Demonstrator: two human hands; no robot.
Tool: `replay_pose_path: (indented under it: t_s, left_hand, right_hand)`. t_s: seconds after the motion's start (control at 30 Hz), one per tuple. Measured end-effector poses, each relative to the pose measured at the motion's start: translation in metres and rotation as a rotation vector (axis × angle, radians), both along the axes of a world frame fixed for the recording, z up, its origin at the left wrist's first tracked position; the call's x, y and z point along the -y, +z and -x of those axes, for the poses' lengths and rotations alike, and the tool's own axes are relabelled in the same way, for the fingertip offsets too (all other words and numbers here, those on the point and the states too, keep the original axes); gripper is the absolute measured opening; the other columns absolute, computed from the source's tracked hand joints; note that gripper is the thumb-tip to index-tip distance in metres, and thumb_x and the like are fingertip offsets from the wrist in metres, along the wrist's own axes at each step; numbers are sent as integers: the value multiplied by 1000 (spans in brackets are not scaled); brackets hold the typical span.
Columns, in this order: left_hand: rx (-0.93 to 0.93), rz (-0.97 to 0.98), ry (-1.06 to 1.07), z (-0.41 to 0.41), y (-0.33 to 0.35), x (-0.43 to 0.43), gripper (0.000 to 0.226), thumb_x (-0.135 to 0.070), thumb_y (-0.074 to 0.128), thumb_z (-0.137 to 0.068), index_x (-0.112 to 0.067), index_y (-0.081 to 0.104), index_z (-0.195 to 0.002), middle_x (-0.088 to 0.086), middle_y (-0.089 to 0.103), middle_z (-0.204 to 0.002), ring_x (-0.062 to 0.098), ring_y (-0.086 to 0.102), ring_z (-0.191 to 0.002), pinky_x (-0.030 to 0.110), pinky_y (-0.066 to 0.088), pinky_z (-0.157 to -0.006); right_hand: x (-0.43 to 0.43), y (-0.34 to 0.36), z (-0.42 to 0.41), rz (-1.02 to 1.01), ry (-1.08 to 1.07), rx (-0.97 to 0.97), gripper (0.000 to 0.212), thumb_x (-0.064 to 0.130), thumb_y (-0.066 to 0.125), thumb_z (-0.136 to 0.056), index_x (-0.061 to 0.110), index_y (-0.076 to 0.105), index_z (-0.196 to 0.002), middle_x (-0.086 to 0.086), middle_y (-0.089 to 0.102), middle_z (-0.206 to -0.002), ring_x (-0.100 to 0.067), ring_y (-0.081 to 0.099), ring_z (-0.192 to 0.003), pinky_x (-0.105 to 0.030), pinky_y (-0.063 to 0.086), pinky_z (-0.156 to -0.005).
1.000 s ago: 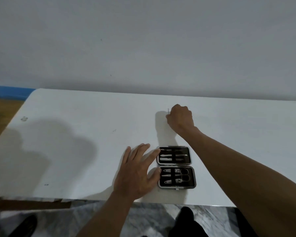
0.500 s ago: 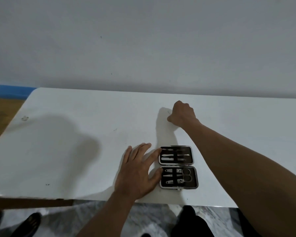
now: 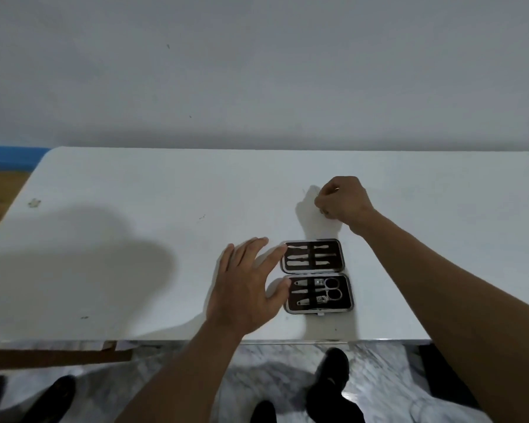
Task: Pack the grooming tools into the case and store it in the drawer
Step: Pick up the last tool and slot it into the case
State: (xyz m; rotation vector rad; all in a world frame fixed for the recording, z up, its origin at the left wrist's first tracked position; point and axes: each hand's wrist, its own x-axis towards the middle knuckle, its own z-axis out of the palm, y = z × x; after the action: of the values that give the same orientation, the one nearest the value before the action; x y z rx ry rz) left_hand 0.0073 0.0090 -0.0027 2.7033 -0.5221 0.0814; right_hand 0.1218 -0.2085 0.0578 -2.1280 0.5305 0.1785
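A small dark grooming case lies open flat near the front edge of the white table. Several metal tools sit under straps in both halves, among them scissors. My left hand rests flat just left of the case, with its fingers spread. The index fingertip and thumb tip touch the case's left rim. My right hand is a closed fist on the table just beyond the case. A small metal tool glints between its fingers and is mostly hidden.
A plain wall rises behind the table. The table's front edge runs just below the case. Under it are a marbled floor and dark shoes. A wooden piece sticks out under the left front, and a wood floor lies at far left.
My right fist has shifted a little to the right beyond the case. The thin tool that stuck up out of it now hardly shows. My left hand has stayed beside the case.
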Motion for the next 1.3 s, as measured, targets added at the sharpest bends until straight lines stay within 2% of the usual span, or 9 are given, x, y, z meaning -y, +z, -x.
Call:
replay_pose_path:
  t_s: [0.13,0.23,0.33,0.43,0.53,0.7,0.87,1.03,1.3]
  left_hand:
    - [16,12,6,0,-2,0,56,-53,48,-87,-35,48,-140,-4,50,-142,16,41,-135,47,27,-115]
    - [23,12,6,1,-2,0,56,-53,48,-87,-36,48,-140,-4,50,-142,16,41,-135,46,27,-116]
    - [33,11,8,1,-2,0,56,-53,48,-87,-35,49,-140,-3,51,-141,17,42,-134,47,28,-115]
    - [37,11,6,1,-3,0,56,-53,48,-87,-35,48,-140,-3,51,-141,17,42,-134,47,28,-115]
    - [40,6,7,1,-4,0,57,-53,48,-87,-37,47,-142,-3,50,-142,16,41,-135,46,26,-116]
    - [38,8,7,0,-5,0,57,-54,46,-87,-37,46,-142,-3,49,-143,17,41,-135,46,25,-117]
    - [34,9,9,0,-5,-1,57,-55,45,-87,-38,45,-142,-4,49,-143,15,39,-136,45,24,-118]
    - [34,14,11,0,-5,-1,58,-55,44,-87,-38,46,-142,-4,49,-143,15,39,-136,45,25,-117]
    - [29,15,15,0,-5,-1,58,-56,43,-87,-38,45,-142,-5,48,-144,14,39,-136,45,24,-118]
  right_hand:
    - [12,10,25,-127,33,16,25,4,79,-65,14,64,-82,-13,72,-74,-26,64,-65,-39,54,-67]
    - [17,18,42,-86,74,58,20,6,80,-68,11,67,-81,-8,70,-71,-22,62,-63,-36,53,-65]
    - [20,22,55,32,157,92,12,9,78,-73,15,69,-76,-2,68,-69,-15,61,-60,-33,53,-65]
    - [20,25,68,242,310,93,6,13,70,-80,17,73,-83,4,67,-75,-11,61,-71,-20,45,-64]
    - [19,23,77,382,423,69,10,16,63,-85,19,71,-90,2,66,-84,-20,62,-83,-26,46,-71]
    - [19,16,83,576,540,34,12,20,52,-89,26,62,-93,-3,70,-90,-29,61,-84,-36,50,-76]
    - [22,12,83,697,663,81,16,9,53,-88,17,60,-100,-8,67,-93,-30,60,-87,-32,41,-67]
    - [26,10,78,727,682,104,25,1,52,-82,17,65,-98,-6,68,-97,-26,58,-84,-29,39,-67]
    - [22,10,79,759,675,68,26,4,50,-83,20,67,-96,-4,66,-104,-31,61,-91,-33,46,-70]
